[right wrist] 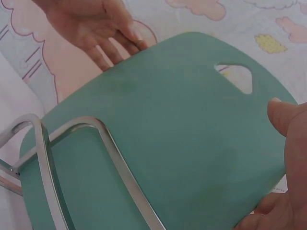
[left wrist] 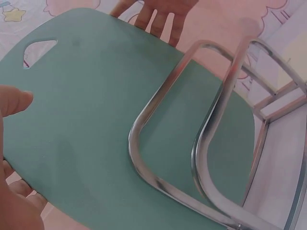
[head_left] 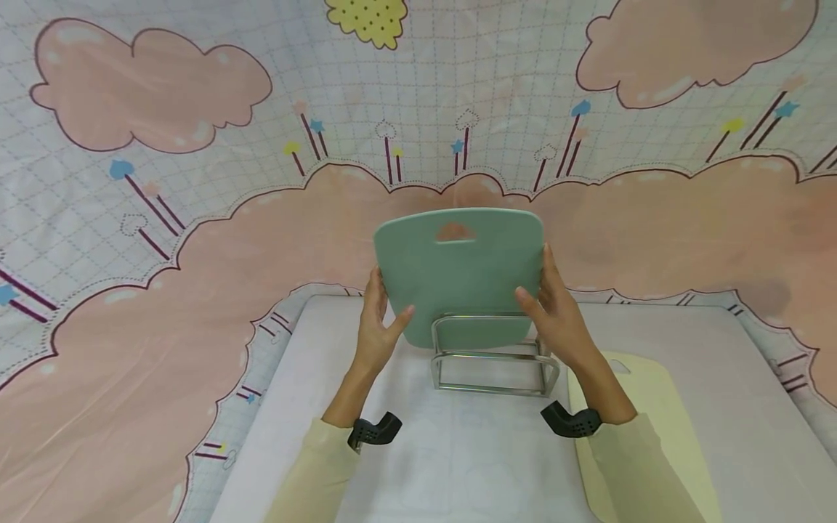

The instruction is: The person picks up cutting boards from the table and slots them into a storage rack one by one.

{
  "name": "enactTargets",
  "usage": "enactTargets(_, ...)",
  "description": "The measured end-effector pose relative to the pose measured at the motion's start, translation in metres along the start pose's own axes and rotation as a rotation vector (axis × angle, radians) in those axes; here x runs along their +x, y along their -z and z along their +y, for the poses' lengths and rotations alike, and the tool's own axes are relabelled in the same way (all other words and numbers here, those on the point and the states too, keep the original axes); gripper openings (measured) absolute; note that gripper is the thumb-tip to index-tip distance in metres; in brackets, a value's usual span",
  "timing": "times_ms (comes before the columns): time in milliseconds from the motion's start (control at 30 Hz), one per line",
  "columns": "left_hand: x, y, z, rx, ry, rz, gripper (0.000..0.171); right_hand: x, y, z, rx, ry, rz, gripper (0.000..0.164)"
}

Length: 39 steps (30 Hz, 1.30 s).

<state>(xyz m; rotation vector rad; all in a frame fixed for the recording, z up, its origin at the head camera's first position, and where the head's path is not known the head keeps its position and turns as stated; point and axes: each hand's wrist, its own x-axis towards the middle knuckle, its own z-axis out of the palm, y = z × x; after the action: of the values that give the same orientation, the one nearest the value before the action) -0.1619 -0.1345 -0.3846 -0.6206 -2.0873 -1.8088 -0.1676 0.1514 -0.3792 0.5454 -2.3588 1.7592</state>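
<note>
A green cutting board (head_left: 458, 276) with a handle slot near its top edge stands upright, tilted slightly, between both hands. My left hand (head_left: 378, 335) holds its left edge, thumb over the front face and fingers behind. On the opposite edge, my right hand (head_left: 559, 316) grips it the same way. A metal wire rack (left wrist: 139, 143) crosses in front of the board's lower part, its bent loops overlapping the green face in both wrist views. In the right wrist view the left hand's fingers (right wrist: 103, 52) reach behind the far edge.
To the right, a pale yellow cutting board (head_left: 660, 396) lies flat, partly under the right forearm. White cloth covers the table (head_left: 399, 465). Behind it hangs a printed cloth backdrop (head_left: 261, 240) with clouds. Each wrist wears a black device (head_left: 378, 430).
</note>
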Motion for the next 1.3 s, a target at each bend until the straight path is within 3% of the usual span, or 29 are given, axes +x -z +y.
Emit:
enactTargets(433,0.005,-0.011,0.000,-0.031,-0.036,-0.049,0.080,-0.009,0.012,-0.021,0.060,0.024,-0.013,0.079)
enactTargets(633,0.007,-0.016,0.003,-0.015,-0.009,-0.059,0.079,-0.008,0.021,0.003,0.012,0.000,0.007,0.081)
enactTargets(900,0.008,-0.022,0.005,-0.008,0.023,-0.093,0.081,-0.014,0.025,-0.011,0.016,-0.002,0.014,0.077)
enactTargets(1300,0.012,-0.025,0.003,0.016,0.044,-0.127,0.082,-0.014,0.034,0.017,-0.019,-0.011,0.029,0.079)
